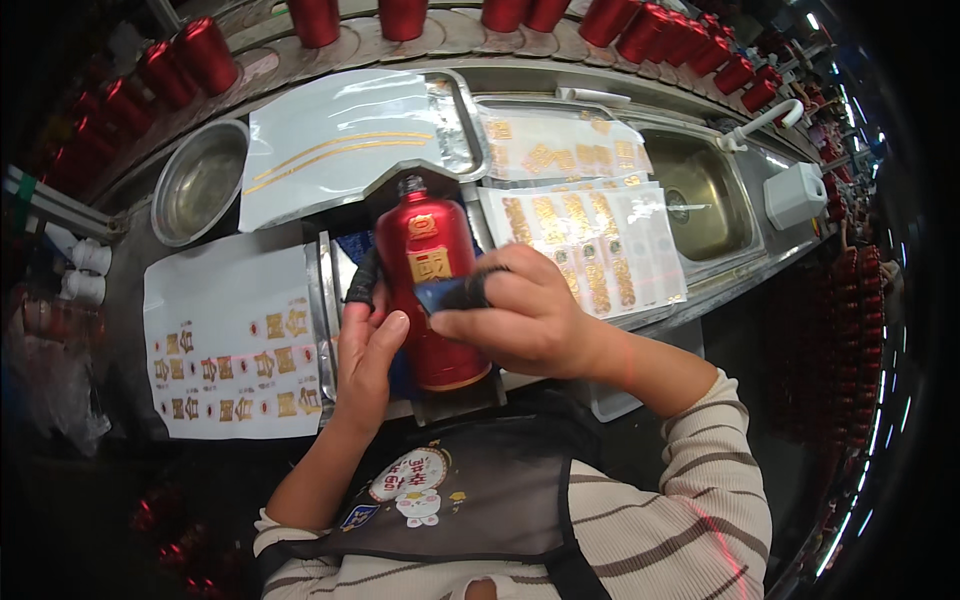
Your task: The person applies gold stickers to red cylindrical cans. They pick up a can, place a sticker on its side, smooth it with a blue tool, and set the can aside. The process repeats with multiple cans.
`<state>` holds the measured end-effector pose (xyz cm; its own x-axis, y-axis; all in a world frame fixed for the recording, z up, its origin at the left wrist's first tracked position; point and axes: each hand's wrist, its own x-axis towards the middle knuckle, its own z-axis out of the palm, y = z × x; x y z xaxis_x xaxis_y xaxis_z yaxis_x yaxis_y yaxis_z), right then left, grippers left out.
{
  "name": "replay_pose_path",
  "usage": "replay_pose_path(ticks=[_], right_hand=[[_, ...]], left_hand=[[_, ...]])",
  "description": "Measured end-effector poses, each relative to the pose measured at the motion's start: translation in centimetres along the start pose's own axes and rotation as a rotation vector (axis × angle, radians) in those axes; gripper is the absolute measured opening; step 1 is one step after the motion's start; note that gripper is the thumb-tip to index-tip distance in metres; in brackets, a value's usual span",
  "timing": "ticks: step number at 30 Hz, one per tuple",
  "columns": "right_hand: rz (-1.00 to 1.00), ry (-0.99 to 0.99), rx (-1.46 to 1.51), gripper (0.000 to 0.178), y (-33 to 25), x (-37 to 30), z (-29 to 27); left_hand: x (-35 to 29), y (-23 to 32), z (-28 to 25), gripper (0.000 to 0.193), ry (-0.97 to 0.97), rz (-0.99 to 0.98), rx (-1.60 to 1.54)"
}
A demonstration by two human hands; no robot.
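Note:
A glossy red bottle [445, 362] with a dark, narrow neck leans back in a metal holder [440, 172] in front of me. Gold emblems run down its front. My left hand [368, 360], with a black cover on one finger, holds the bottle's left side. A small, flat blue scraper [432, 296] is pinched in my right hand [530, 318], its edge against the bottle front just below the large gold character. Black covers wrap right-hand fingers too. Part of the bottle's right side is hidden behind this hand.
Sheets of gold stickers lie left [230, 375] and right [590, 240]; a white sheet [340, 130] with gold strips lies behind. A metal bowl [200, 185], a sink [705, 195] and a white jug [795, 195] stand around. Red bottles [205, 55] line a conveyor [270, 65] at the back.

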<state>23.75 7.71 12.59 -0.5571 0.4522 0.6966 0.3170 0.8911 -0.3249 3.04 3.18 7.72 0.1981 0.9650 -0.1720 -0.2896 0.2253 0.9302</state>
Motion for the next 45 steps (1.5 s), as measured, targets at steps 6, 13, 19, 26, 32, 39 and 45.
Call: replay_pose_path(ticks=[6, 13, 19, 26, 32, 39, 45], right_hand=[[0.014, 0.046, -0.149, 0.024, -0.2, 2.3, 0.2], [0.105, 0.086, 0.014, 0.031, -2.4, -1.4, 0.4], [0.615, 0.287, 0.208, 0.027, -3.9, -3.7, 1.9], [0.776, 0.464, 0.482, 0.020, -2.3, -4.9, 2.3], [1.099, 0.591, 0.722, 0.017, 0.4, -5.6, 1.7], [1.171, 0.341, 0.745, 0.005, -1.8, -4.8, 1.4], [1.025, 0.249, 0.381, 0.043, -2.7, -3.4, 4.1]], left_hand=[[0.0, 0.6, 0.4, 0.050, 0.048, 0.030, -0.110], [-0.1, -0.4, 1.0, 0.043, 0.078, 0.039, -0.060], [0.4, -0.5, 1.4, 0.063, 0.108, 0.003, 0.115], [0.6, -0.1, 0.2, 0.048, 0.067, 0.595, 0.906], [0.7, 2.4, -0.5, 0.040, -0.067, 0.726, 1.474], [0.2, 2.2, -0.1, 0.036, -0.131, 0.749, 1.483], [3.9, 3.6, -1.2, 0.037, -0.033, 0.784, 1.426]])
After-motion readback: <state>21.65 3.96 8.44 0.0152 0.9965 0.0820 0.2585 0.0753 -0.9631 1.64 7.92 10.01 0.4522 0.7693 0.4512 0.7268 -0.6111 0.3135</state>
